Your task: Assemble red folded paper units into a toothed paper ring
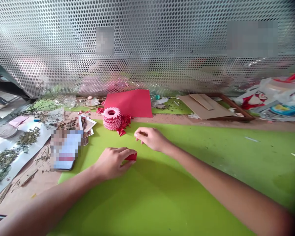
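My left hand (pixel 114 162) grips a small red paper piece (pixel 131 157) between thumb and fingers, low over the green mat (pixel 162 193). Up and to the right of it is my right hand (pixel 152 137), its fingers curled with the thumb and index finger close together; whether anything is between them I cannot make out. Beyond both hands stands a ring-shaped pink folded-paper stack (pixel 112 119), with several red folded pieces (pixel 124 123) against its right side. A large red sheet (pixel 131 103) lies behind the stack.
At the left are a phone (pixel 67 150), photo cards (pixel 87 124) and dried plants (pixel 28 137) on white paper. Cardboard (pixel 206 106) rests on a brown frame at the back right, beside plastic bags (pixel 272 98). A perforated metal panel (pixel 147 42) rises behind.
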Available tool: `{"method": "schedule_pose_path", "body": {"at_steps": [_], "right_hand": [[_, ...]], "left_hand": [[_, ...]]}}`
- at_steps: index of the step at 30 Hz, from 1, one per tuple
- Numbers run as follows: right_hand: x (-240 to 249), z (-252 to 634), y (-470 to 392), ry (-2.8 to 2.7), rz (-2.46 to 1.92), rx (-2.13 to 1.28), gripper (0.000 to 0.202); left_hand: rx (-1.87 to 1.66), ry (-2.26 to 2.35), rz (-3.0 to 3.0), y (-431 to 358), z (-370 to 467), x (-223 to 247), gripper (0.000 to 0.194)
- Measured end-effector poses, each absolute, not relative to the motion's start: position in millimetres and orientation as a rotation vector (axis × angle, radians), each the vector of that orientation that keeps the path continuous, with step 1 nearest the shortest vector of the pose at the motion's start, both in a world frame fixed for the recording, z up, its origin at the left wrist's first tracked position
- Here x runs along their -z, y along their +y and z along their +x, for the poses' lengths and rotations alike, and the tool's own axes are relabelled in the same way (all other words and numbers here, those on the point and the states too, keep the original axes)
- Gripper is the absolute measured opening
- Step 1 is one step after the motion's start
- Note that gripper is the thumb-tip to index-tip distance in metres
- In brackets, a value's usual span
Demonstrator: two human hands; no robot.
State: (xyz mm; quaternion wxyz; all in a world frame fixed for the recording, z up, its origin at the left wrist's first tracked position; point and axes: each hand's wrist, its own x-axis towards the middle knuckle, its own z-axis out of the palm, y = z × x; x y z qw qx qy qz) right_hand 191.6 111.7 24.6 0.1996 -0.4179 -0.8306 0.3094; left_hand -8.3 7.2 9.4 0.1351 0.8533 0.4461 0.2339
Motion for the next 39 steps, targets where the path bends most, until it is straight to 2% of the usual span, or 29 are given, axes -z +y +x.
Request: {"method": "schedule_pose_path", "body": {"at_steps": [4, 9, 20, 22, 27, 30, 39], "right_hand": [[-19.8, 165.9, 123.0, -2.407, -1.079, -0.599, 0.018], [-10.9, 147.1, 125.0, -2.501, -0.934, -0.423, 0.016], [-22.5, 175.6, 112.5, -2.397, -0.931, -0.399, 0.020], [-22.8, 187.2, 107.0, -2.357, -0.968, -0.500, 0.022], [-21.1, 208.6, 93.4, -2.096, -0.997, -1.070, 0.027], [-20.0, 213.4, 87.0, -1.969, -0.985, -1.299, 0.030], [-17.9, 211.4, 69.2, -1.902, -0.980, -1.524, 0.028]], "left_hand": [[-0.675, 1.317, 2.468, 8.7, -9.0, -6.9, 0.020], [-0.691, 1.335, 2.486, 9.6, -9.6, -3.5, 0.020], [-0.693, 1.316, 2.433, 9.4, -8.6, -6.0, 0.021], [-0.703, 1.308, 2.413, 9.0, -8.6, -5.9, 0.021], [-0.781, 1.298, 2.354, 9.3, -9.3, -5.7, 0.025], [-0.784, 1.311, 2.313, 10.9, -9.8, -6.1, 0.027], [-0.738, 1.347, 2.055, 15.1, -11.1, -7.2, 0.030]]}}
